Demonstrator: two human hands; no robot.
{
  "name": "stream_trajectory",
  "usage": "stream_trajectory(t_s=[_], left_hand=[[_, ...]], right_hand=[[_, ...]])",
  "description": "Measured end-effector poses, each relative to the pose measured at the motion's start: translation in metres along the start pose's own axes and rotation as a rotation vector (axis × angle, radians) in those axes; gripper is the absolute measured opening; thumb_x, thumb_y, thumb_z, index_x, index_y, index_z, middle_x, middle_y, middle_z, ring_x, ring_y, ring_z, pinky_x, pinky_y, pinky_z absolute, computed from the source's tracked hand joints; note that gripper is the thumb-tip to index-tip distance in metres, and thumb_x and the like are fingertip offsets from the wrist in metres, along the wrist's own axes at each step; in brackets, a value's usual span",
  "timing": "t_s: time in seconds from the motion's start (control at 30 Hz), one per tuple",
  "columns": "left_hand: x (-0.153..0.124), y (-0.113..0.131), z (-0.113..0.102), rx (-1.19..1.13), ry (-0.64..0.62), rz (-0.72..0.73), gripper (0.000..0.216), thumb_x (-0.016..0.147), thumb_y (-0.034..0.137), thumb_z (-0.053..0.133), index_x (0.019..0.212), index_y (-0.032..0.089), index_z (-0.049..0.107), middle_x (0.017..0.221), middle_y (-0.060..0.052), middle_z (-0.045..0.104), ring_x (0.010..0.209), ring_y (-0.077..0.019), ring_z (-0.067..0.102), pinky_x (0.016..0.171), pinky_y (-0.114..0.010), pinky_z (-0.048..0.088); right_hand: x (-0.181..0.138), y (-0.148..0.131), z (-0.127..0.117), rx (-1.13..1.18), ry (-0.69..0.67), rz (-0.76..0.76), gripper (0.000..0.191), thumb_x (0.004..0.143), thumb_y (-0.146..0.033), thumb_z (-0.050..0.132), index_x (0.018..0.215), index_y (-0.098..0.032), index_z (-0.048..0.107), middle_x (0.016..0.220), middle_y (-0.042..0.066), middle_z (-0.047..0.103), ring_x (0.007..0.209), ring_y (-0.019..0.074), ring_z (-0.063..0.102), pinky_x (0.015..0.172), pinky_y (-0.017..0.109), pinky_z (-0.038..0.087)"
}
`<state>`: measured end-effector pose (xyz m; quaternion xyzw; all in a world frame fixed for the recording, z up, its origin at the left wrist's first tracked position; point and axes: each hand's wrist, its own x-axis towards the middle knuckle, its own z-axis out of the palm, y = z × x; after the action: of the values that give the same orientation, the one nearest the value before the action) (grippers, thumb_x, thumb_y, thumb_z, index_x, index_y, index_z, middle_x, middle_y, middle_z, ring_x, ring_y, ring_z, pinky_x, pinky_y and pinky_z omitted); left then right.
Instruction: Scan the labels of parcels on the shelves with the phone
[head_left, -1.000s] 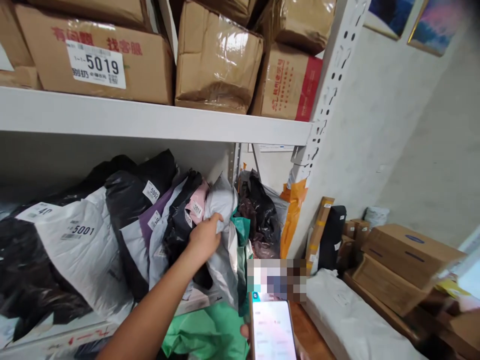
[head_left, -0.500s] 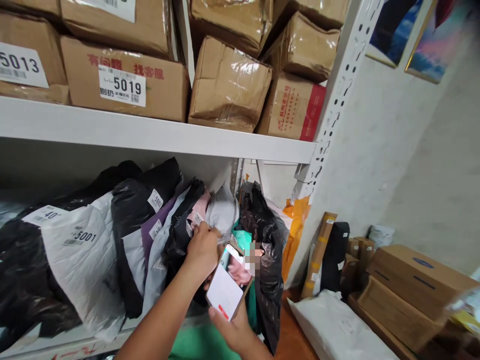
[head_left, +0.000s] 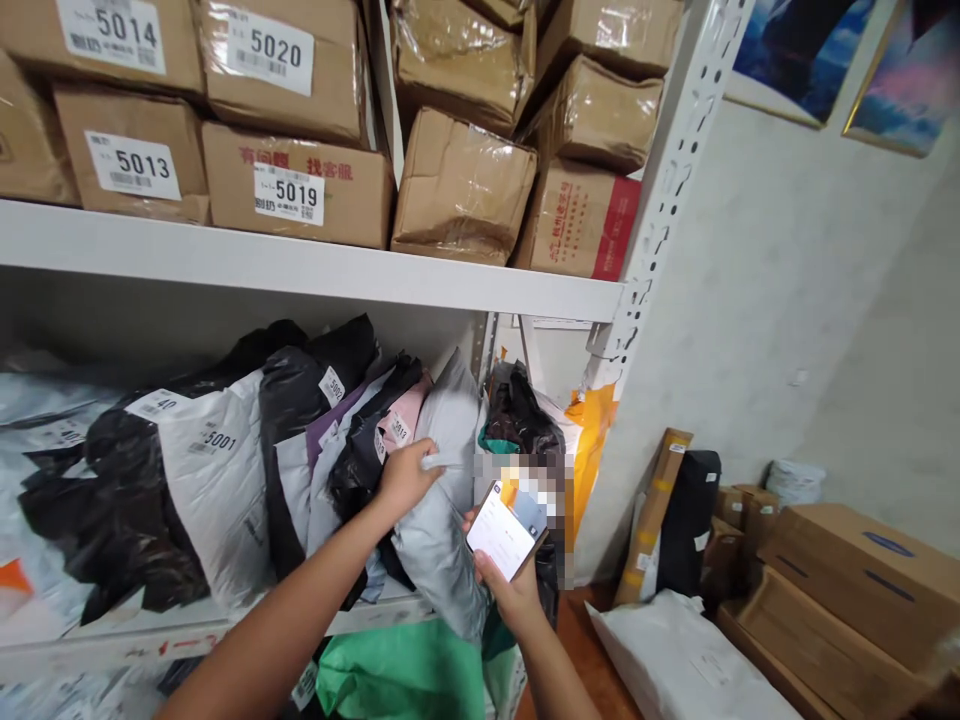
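I have my left hand (head_left: 409,480) at the lower shelf (head_left: 390,612), its fingers closed in a pinch on an edge of the grey bag (head_left: 442,540). The bag stands on end among the others, leaning a little, and from where I watch its lower end overlaps the shelf's front edge. My right hand (head_left: 517,595) is wrapped around the phone (head_left: 501,540), thumb along the near edge and fingertips at the far side. The phone is tilted, its lit screen facing me, just right of the grey bag (a pixelated patch covers its top end, so I cannot read that part).

Just left of my pinch I see the pink bag (head_left: 397,425), labelled 5013. Farther left come the black bag (head_left: 285,450) marked 5002 and the white bag (head_left: 217,510) marked 5001. Below the shelf edge I make out the green bag (head_left: 405,670).

Over all this runs the upper beam (head_left: 315,285), with boxes above it; 4 labels read 5014, 5020, 5013 and 5019. Orange tape (head_left: 592,430) wraps the post. On the floor to my right lies the white parcel (head_left: 675,655), near the stacked cartons (head_left: 847,580).
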<state>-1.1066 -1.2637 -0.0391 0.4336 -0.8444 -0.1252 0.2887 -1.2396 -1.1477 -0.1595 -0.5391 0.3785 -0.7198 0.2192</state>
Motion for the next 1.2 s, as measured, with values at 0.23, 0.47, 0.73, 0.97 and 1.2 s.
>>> stream_trajectory(t_s=[0.23, 0.47, 0.73, 0.97, 1.2], left_hand=[[-0.069, 0.0, 0.029, 0.107, 0.015, 0.073, 0.012, 0.088, 0.017, 0.044, 0.088, 0.021, 0.056, 0.082, -0.003, 0.067, 0.079, -0.018, 0.065, 0.065, -0.024, 0.041], [-0.055, 0.055, -0.007, 0.424, -0.019, 0.006, 0.025, 0.087, 0.034, 0.044, 0.096, 0.018, 0.061, 0.094, -0.014, 0.065, 0.091, -0.0308, 0.063, 0.069, -0.036, 0.047], [-0.01, 0.041, 0.008, 0.373, -0.002, 0.023, 0.026, 0.095, 0.03, 0.035, 0.104, 0.017, 0.056, 0.089, -0.011, 0.067, 0.075, -0.0243, 0.066, 0.058, -0.029, 0.042], [-0.078, -0.041, 0.021, 0.105, 0.212, 0.46, 0.031, 0.092, 0.014, 0.035, 0.069, 0.019, 0.056, 0.059, -0.001, 0.059, 0.054, -0.0118, 0.058, 0.052, -0.02, 0.04], [-0.113, -0.07, 0.025, 0.11, 0.47, 0.68, 0.032, 0.09, 0.008, 0.04, 0.063, 0.02, 0.052, 0.049, 0.003, 0.048, 0.042, -0.0083, 0.049, 0.048, -0.019, 0.039]], right_hand=[[-0.006, -0.003, -0.002, 0.06, 0.014, 0.064, 0.044, 0.076, -0.046, 0.071, 0.111, -0.02, 0.062, 0.107, 0.012, 0.071, 0.097, 0.0306, 0.066, 0.091, 0.049, 0.052], [-0.014, -0.014, 0.009, 0.097, 0.038, 0.13, 0.05, 0.073, -0.053, 0.072, 0.112, -0.023, 0.062, 0.112, 0.011, 0.07, 0.104, 0.032, 0.064, 0.096, 0.049, 0.049], [-0.01, -0.015, -0.001, 0.114, 0.004, 0.099, 0.046, 0.074, -0.055, 0.069, 0.105, -0.021, 0.064, 0.105, 0.014, 0.068, 0.094, 0.0339, 0.063, 0.077, 0.05, 0.056], [-0.006, -0.015, -0.007, 0.19, -0.051, 0.089, 0.049, 0.075, -0.051, 0.071, 0.113, -0.022, 0.059, 0.108, 0.013, 0.068, 0.083, 0.026, 0.066, 0.043, 0.027, 0.047], [0.0, -0.015, -0.011, 0.23, -0.124, 0.103, 0.056, 0.071, -0.055, 0.072, 0.113, -0.02, 0.058, 0.108, 0.014, 0.068, 0.1, 0.0322, 0.063, 0.072, 0.043, 0.055]])
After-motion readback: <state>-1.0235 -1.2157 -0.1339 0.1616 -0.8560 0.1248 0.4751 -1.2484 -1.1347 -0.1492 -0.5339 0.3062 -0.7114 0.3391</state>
